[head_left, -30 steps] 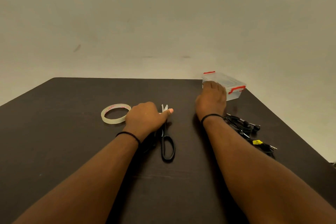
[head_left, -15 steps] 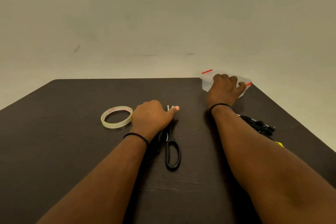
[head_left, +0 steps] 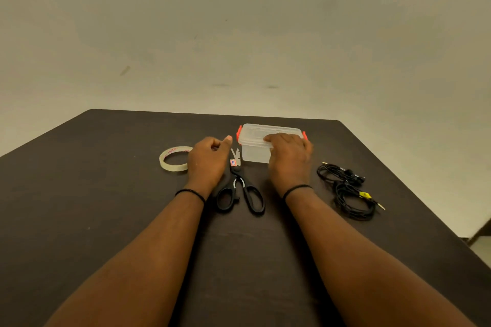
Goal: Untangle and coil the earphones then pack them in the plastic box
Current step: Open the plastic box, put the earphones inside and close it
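Observation:
A clear plastic box [head_left: 256,152] with a closed lid and red side clips stands on the dark table, just beyond the middle. My right hand [head_left: 289,158] grips its near right side, fingers over the lid. A tangled bundle of black earphones [head_left: 348,190] with a yellow tag lies on the table to the right of that hand, untouched. My left hand [head_left: 208,160] rests as a loose fist left of the box, thumb pointing towards it, holding nothing that I can see.
Black-handled scissors [head_left: 240,188] lie between my two wrists, blades pointing at the box. A roll of clear tape [head_left: 174,159] lies flat left of my left hand. The dark table [head_left: 79,207] ends near the wall behind; its right edge runs diagonally past the earphones.
My right hand has pulled the plastic box from the far right corner towards the middle of the table, beside the scissors. The left hand has stayed by the scissors.

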